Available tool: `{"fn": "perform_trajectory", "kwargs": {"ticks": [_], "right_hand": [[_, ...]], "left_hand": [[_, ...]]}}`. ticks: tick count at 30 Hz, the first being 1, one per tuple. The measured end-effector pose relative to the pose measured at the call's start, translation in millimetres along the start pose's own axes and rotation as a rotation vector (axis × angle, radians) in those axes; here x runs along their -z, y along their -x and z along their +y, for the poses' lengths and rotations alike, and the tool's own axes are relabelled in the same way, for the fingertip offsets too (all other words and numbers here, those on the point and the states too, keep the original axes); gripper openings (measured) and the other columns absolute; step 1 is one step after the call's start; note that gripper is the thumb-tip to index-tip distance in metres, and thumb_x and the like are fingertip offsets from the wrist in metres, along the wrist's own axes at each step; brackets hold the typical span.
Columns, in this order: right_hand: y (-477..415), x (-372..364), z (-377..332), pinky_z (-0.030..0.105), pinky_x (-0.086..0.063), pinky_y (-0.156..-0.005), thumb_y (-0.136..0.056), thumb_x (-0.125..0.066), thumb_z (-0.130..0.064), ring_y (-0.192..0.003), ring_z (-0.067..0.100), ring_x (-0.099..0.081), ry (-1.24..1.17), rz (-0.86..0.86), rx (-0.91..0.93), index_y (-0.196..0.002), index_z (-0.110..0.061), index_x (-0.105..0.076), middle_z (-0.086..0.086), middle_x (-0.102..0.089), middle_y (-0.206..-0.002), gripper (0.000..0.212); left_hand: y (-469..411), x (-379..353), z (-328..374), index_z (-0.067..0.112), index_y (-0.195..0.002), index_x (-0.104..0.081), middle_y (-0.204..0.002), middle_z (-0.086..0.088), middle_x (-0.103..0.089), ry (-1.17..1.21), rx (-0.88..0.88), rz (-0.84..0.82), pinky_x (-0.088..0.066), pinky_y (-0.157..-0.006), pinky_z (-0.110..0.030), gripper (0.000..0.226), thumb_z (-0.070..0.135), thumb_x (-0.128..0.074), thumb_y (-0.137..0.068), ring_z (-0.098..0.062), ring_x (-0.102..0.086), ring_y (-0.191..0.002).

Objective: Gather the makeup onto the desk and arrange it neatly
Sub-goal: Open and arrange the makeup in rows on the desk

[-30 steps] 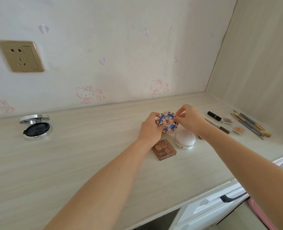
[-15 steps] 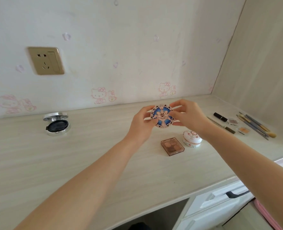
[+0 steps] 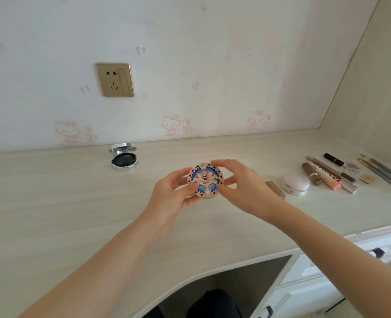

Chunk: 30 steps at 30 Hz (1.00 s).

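Note:
A round compact (image 3: 205, 181) with a blue and rose-gold patterned lid is held above the pale wooden desk (image 3: 75, 214), lid facing me. My left hand (image 3: 170, 193) grips its left edge and my right hand (image 3: 242, 187) pinches its right edge. To the right on the desk lie a white round case (image 3: 296, 183), a brown square palette (image 3: 276, 188) partly hidden by my right wrist, several tubes and pencils (image 3: 325, 176), a black lipstick (image 3: 333, 159) and thin brushes (image 3: 382, 172). An open silver compact (image 3: 123, 158) with a dark pad sits at the back left.
A gold wall socket (image 3: 115, 79) is on the wallpapered wall above the desk. A side panel (image 3: 373, 88) closes off the right. White drawers (image 3: 327, 283) sit under the desk's right end, beside a dark knee gap (image 3: 224, 290).
Both hands have lifted the patterned compact off the desk and carried it left, away from the white case and palette. My view has swung left.

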State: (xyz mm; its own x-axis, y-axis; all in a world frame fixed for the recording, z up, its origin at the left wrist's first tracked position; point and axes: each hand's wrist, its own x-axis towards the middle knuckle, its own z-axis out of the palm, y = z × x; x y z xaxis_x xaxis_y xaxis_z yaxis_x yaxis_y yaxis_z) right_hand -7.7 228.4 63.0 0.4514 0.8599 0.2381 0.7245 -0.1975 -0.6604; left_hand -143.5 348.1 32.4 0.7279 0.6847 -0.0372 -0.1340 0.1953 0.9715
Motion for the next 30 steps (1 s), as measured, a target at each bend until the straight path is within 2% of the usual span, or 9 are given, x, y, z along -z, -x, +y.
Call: {"fn": "perform_trajectory", "kwargs": {"ticks": [4,6,10,13,16,19,22,25,30], "right_hand": [[10.8,-24.6,-13.9,0.000,-0.040,-0.076,-0.083,-0.066,-0.025,-0.104,-0.004,-0.048,0.064,-0.103,0.146,-0.139,-0.028,-0.040,-0.015,-0.043,-0.129,0.062],[13.9,-35.1,-18.6,0.002,-0.039,-0.079,-0.083,-0.067,-0.035,-0.108,-0.004,-0.045,0.093,-0.117,0.189,-0.140,-0.029,-0.038,-0.016,-0.040,-0.131,0.065],[16.3,-47.8,-26.3,0.016,-0.046,-0.089,-0.084,-0.067,-0.042,-0.113,0.001,-0.047,0.145,-0.102,0.208,-0.142,-0.029,-0.036,-0.014,-0.039,-0.133,0.067],[16.5,-53.6,-31.4,0.016,-0.043,-0.093,-0.085,-0.062,-0.047,-0.114,0.000,-0.046,0.129,-0.116,0.190,-0.143,-0.031,-0.036,-0.015,-0.043,-0.132,0.065],[16.3,-58.2,-33.4,0.015,-0.039,-0.095,-0.085,-0.059,-0.052,-0.114,-0.001,-0.046,0.081,-0.129,0.147,-0.143,-0.030,-0.037,-0.014,-0.048,-0.129,0.065],[16.4,-61.1,-32.8,0.014,-0.035,-0.095,-0.085,-0.057,-0.054,-0.117,0.000,-0.044,0.070,-0.122,0.128,-0.142,-0.031,-0.038,-0.014,-0.050,-0.130,0.065],[17.8,-63.1,-33.0,0.014,-0.030,-0.097,-0.086,-0.056,-0.055,-0.123,0.003,-0.038,0.108,-0.123,0.136,-0.143,-0.031,-0.037,-0.015,-0.048,-0.135,0.065],[18.7,-64.0,-34.8,0.016,-0.024,-0.107,-0.086,-0.058,-0.051,-0.135,0.007,-0.030,0.147,-0.109,0.165,-0.144,-0.030,-0.034,-0.012,-0.036,-0.147,0.066],[17.2,-61.9,-42.6,-0.001,-0.028,-0.097,-0.087,-0.066,-0.033,-0.124,-0.001,-0.040,0.068,-0.129,0.254,-0.141,-0.028,-0.036,-0.010,-0.043,-0.141,0.063]], "left_hand": [[19.8,23.4,-0.3,0.005,-0.119,-0.061,-0.113,-0.013,-0.069,0.015,0.029,0.022,-0.056,-0.087,-0.039,0.031,-0.001,-0.060,-0.088,-0.026,-0.069,-0.098],[29.3,31.2,0.6,0.004,-0.117,-0.062,-0.110,-0.013,-0.071,0.050,0.035,0.032,-0.057,-0.086,-0.037,0.028,0.000,-0.059,-0.089,-0.026,-0.069,-0.098],[40.7,41.0,0.9,0.003,-0.114,-0.064,-0.104,-0.013,-0.072,0.125,0.046,0.051,-0.058,-0.080,-0.030,0.025,0.004,-0.060,-0.090,-0.026,-0.070,-0.096],[43.6,46.1,1.7,0.003,-0.111,-0.066,-0.101,-0.013,-0.072,0.179,0.059,0.045,-0.056,-0.085,-0.032,0.024,0.013,-0.061,-0.089,-0.023,-0.069,-0.091],[44.8,49.3,2.7,0.001,-0.095,-0.067,-0.089,-0.009,-0.071,0.233,0.056,0.037,-0.052,-0.090,-0.037,0.025,0.023,-0.056,-0.092,-0.024,-0.066,-0.090],[45.7,50.2,1.5,-0.007,-0.113,-0.058,-0.110,-0.014,-0.069,0.295,0.081,0.012,-0.049,-0.098,-0.048,0.038,0.025,-0.053,-0.095,-0.033,-0.066,-0.102],[47.0,50.0,1.4,0.003,-0.127,-0.053,-0.123,-0.020,-0.062,0.410,0.133,-0.037,-0.054,-0.089,-0.049,0.040,0.025,-0.054,-0.094,-0.038,-0.065,-0.101],[45.9,51.6,-0.2,0.009,-0.128,-0.054,-0.123,-0.022,-0.060,0.463,0.147,-0.069,-0.056,-0.081,-0.045,0.041,0.025,-0.056,-0.090,-0.038,-0.065,-0.100],[43.5,52.4,-3.2,0.011,-0.128,-0.053,-0.118,-0.019,-0.062,0.451,0.145,-0.090,-0.055,-0.085,-0.049,0.041,0.023,-0.057,-0.090,-0.039,-0.064,-0.100]]}}
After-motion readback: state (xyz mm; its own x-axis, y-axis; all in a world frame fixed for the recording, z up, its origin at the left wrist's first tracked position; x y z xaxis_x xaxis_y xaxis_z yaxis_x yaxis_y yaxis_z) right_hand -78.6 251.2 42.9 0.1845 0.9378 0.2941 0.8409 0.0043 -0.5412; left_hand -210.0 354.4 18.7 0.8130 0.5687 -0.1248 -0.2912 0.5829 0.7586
